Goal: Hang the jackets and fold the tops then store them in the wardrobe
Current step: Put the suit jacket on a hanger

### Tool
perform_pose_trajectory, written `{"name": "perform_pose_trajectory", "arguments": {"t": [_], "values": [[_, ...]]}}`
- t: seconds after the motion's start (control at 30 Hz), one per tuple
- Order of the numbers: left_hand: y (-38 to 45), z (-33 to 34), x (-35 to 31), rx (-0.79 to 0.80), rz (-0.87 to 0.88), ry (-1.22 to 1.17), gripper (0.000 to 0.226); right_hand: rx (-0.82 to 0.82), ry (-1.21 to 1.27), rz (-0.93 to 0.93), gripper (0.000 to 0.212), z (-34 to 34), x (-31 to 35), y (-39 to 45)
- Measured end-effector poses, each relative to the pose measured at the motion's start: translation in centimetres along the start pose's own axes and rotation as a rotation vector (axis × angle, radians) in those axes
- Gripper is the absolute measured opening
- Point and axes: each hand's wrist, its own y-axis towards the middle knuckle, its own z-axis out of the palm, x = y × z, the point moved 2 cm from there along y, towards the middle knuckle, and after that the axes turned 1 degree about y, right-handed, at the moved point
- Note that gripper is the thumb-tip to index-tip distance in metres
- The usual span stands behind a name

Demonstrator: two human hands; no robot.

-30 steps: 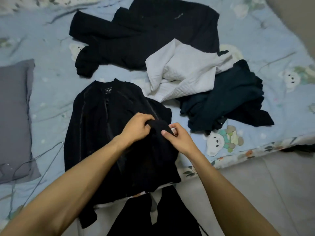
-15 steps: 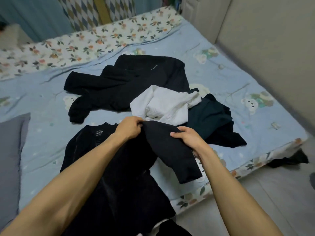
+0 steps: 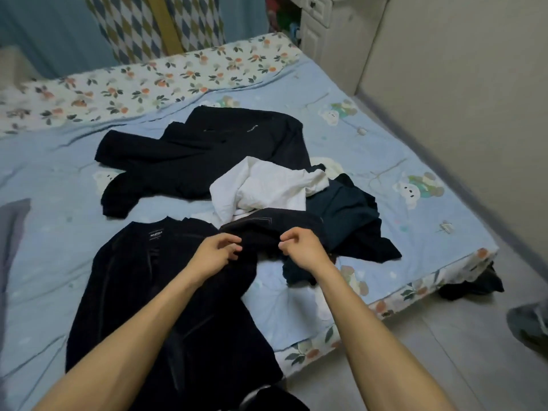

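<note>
A black jacket (image 3: 154,292) lies collar-up near the foot edge of the bed (image 3: 59,179), its right sleeve (image 3: 272,229) now drawn out sideways across the heap beside it. A second ago that sleeve was bunched in front of the person's chest; half a second ago it hung from both hands above the sheet. The left hand (image 3: 215,253) sits where sleeve meets body and the right hand (image 3: 302,247) just beyond it, both with fingers curled. Whether they grip the cloth or have just let it go cannot be told, since the dark fabric hides the contact.

The sleeve appears to be turned right way out and spread, which would leave the jacket ready for a hanger. None is plainly in view.

Outward from it, a white top (image 3: 267,188) lies crumpled, partly over a dark teal garment (image 3: 350,221) and against a second black garment (image 3: 207,152) spread towards the floral bedding (image 3: 142,84). All three look unfolded, so most of the job seems to remain. A grey pillow (image 3: 13,232) shows at the left edge.
</note>
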Motion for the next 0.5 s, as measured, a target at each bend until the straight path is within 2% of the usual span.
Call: {"name": "perform_pose_trajectory", "arguments": {"t": [0.23,0.33,0.47,0.5], "values": [[-13.1,-10.0,12.8,-0.41,-0.188,-0.28,0.017,0.397,-0.256,-0.113,0.012,16.1,1.3,-5.3],[-18.2,-13.9,18.6,-0.566,-0.285,-0.349,0.02,0.511,-0.365,-0.174,0.011,22.9,2.2,-8.1],[-24.1,-17.6,27.0,-0.657,-0.421,-0.402,0.017,0.615,-0.453,-0.202,0.01,31.1,2.8,-12.4],[-26.1,-19.6,31.0,-0.65,-0.485,-0.417,0.016,0.633,-0.465,-0.196,0.009,35.3,2.7,-13.9]]}}
